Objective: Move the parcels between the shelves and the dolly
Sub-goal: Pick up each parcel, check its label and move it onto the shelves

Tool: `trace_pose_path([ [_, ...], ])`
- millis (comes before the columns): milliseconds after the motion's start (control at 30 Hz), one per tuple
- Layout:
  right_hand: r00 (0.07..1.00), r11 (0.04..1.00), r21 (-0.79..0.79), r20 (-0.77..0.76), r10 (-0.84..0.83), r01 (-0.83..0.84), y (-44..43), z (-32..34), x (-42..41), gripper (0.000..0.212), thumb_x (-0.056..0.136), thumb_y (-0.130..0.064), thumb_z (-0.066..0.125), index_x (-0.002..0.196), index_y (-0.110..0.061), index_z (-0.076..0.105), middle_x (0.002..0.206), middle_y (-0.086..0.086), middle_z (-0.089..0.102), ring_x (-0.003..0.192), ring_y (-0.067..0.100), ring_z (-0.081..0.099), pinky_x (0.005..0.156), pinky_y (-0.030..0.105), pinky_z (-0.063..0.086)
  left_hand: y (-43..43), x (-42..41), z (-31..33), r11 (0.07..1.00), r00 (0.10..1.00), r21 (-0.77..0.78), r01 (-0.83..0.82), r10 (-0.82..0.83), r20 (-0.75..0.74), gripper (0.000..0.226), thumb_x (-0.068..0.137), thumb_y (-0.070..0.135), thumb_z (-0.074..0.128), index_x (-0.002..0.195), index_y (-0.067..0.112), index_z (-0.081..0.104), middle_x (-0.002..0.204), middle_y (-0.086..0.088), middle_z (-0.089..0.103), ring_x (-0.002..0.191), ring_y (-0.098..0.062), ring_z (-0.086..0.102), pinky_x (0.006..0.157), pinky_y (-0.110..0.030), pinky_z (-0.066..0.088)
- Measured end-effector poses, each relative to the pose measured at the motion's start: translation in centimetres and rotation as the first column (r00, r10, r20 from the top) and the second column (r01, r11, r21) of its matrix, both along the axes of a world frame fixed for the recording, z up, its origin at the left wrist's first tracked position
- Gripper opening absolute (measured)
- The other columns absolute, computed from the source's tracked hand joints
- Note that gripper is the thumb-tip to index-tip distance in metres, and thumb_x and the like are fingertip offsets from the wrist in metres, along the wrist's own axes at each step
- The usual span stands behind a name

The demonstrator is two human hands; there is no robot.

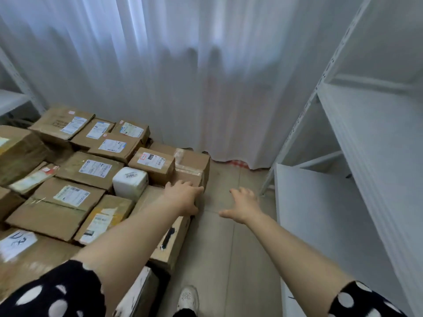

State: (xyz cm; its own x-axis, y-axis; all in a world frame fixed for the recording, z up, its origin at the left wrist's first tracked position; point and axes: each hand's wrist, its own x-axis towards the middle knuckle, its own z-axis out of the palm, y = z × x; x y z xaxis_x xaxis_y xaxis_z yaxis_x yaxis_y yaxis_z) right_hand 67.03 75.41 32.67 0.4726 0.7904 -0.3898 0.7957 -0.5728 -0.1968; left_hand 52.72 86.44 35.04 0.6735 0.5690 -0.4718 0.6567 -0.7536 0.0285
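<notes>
Several brown cardboard parcels with white labels lie packed together at the left, among them a small white box [130, 182]. My left hand [184, 196] rests flat on the near edge of a taped brown parcel [194, 167] at the stack's right end, fingers spread over it. My right hand [243, 204] hovers open above the floor to the right of that parcel, fingers spread, holding nothing. A long flat parcel [170, 242] lies under my left forearm. The dolly itself is hidden under the parcels.
White metal shelves [357, 138] stand along the right, with bare boards. A white curtain [183, 76] hangs behind. A strip of tiled floor [229, 248] runs between parcels and shelves; my white shoe [188, 297] is at the bottom. Another shelf post [20, 83] stands far left.
</notes>
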Motion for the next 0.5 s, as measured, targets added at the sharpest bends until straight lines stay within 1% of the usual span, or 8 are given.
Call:
trace_pose_path([
  [100, 0.998, 0.999, -0.032, 0.061, 0.002, 0.000, -5.4, 1.9, -2.2, 0.088, 0.079, -0.059, 0.063, 0.149, -0.021, 0.024, 0.157, 0.010, 0.020, 0.144, 0.029, 0.016, 0.117, 0.045, 0.010, -5.6, -1.2, 1.9, 0.996, 0.997, 0.017, 0.082, -0.082, 0.004, 0.076, 0.088, 0.039, 0.060, 0.151, 0.036, 0.017, 0.155, -0.004, 0.026, 0.144, -0.027, 0.018, 0.117, -0.053, 0.014],
  [167, 0.997, 0.999, -0.028, 0.072, -0.029, 0.031, -8.5, 3.1, -3.9, 0.090, 0.079, -0.060, 0.063, 0.150, -0.021, 0.023, 0.157, 0.010, 0.018, 0.145, 0.029, 0.014, 0.118, 0.046, 0.007, -8.5, -2.2, 3.2, 0.992, 0.992, 0.018, 0.122, -0.122, 0.019, 0.076, 0.089, 0.039, 0.060, 0.151, 0.036, 0.017, 0.154, -0.004, 0.027, 0.144, -0.027, 0.020, 0.117, -0.053, 0.013],
  [300, 0.987, 0.994, 0.012, 0.124, -0.106, 0.106, -14.8, 5.0, -7.9, 0.087, 0.078, -0.062, 0.062, 0.146, -0.020, 0.028, 0.153, 0.011, 0.026, 0.143, 0.029, 0.020, 0.118, 0.048, 0.009, -13.8, -5.1, 5.4, 0.974, 0.974, 0.062, 0.217, -0.220, 0.047, 0.076, 0.088, 0.039, 0.060, 0.151, 0.035, 0.017, 0.151, -0.004, 0.032, 0.141, -0.027, 0.026, 0.116, -0.050, 0.018],
  [367, 0.978, 0.987, 0.029, 0.130, -0.162, 0.160, -17.8, 5.7, -10.5, 0.088, 0.077, -0.064, 0.061, 0.146, -0.020, 0.028, 0.153, 0.010, 0.028, 0.142, 0.029, 0.021, 0.118, 0.048, 0.010, -16.5, -7.3, 6.3, 0.960, 0.960, 0.080, 0.270, -0.275, 0.060, 0.075, 0.089, 0.040, 0.059, 0.151, 0.035, 0.017, 0.151, -0.004, 0.032, 0.141, -0.026, 0.026, 0.116, -0.049, 0.019],
  [500, 0.960, 0.970, 0.029, 0.142, -0.241, 0.240, -22.8, 7.0, -16.6, 0.086, 0.078, -0.064, 0.060, 0.145, -0.019, 0.030, 0.150, 0.010, 0.032, 0.141, 0.029, 0.024, 0.117, 0.049, 0.010, -21.3, -12.7, 7.6, 0.941, 0.936, 0.058, 0.332, -0.337, 0.099, 0.076, 0.089, 0.038, 0.060, 0.151, 0.033, 0.017, 0.153, -0.005, 0.029, 0.142, -0.028, 0.024, 0.116, -0.050, 0.020],
])
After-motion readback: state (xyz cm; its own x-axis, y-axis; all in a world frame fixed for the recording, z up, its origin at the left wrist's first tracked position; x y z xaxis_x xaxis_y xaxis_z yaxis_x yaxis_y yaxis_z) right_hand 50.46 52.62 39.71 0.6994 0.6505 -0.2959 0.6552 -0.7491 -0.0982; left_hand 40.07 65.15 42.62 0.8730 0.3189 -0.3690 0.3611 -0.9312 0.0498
